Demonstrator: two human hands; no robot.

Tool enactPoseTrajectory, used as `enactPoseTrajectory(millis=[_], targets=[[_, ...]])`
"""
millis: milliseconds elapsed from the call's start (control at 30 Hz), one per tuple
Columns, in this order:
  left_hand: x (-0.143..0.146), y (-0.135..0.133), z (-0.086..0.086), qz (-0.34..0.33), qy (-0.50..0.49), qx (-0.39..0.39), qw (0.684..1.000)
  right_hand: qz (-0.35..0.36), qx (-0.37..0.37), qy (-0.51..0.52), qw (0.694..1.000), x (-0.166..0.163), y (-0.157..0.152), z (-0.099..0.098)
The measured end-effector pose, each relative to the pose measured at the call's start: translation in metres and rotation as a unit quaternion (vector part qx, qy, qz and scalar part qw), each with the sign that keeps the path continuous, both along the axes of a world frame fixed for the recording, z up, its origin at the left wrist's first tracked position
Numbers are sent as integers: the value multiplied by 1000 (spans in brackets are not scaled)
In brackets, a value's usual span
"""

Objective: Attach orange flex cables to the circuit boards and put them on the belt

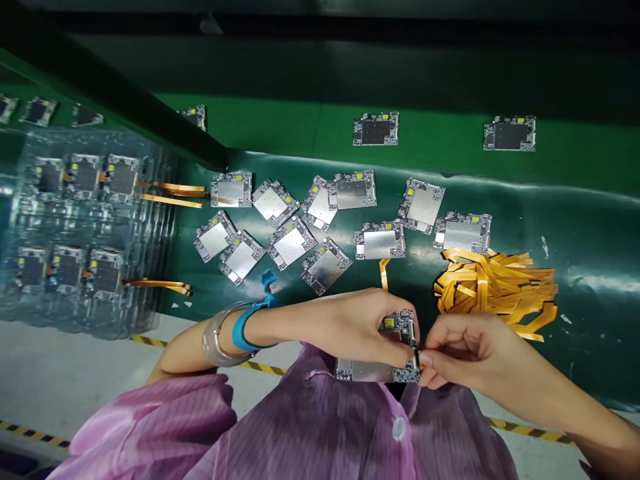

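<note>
My left hand (365,330) is closed around a circuit board (373,371) with a silver shield plate, held just in front of my body. At the board's right edge, my right hand (457,350) pinches with thumb and forefinger. A small bit of an orange ribbon cable (423,375) shows at those fingertips; most of it is hidden by the fingers. A dark strip lies along the board's edge there. Just behind my left hand, another orange ribbon cable (384,272) lies on the green bench mat. A heap of orange ribbon cables (493,290) lies beyond my right hand.
Several silver-plated circuit boards (291,244) lie scattered on the mat (595,267). Clear plastic trays (95,223) at left hold boards with cables attached. Boards (376,129) with dark plates sit on a green strip behind. A green post (150,100) slants across the upper left.
</note>
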State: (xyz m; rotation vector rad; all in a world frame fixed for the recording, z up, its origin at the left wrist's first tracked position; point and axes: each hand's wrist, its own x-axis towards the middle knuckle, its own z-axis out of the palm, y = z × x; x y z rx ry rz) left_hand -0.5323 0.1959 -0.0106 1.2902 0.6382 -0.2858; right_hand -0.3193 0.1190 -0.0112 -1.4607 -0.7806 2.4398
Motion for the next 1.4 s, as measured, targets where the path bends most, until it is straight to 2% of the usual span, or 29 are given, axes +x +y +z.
enactPoseTrajectory(millis=[367, 700, 867, 1033, 1200, 1400], targets=[[1, 1, 2, -5, -23, -20, 1000, 14, 2, 18, 1000, 1, -1, -4], [3, 1, -4, 33, -34, -7, 999, -28, -12, 0, 1000, 5, -2, 3], [5, 1, -7, 48, -28, -37, 998, -33, -2, -29, 999, 8, -5, 5], [7, -1, -9, 52, -30, -38, 998, -14, -1, -25, 1000, 9, -4, 4], [8, -1, -9, 73, -43, -45, 995, -40, 10, -17, 999, 10, -1, 1], [8, -2, -7, 55, -32, -17, 998, -31, -2, -29, 999, 8, 2, 4]])
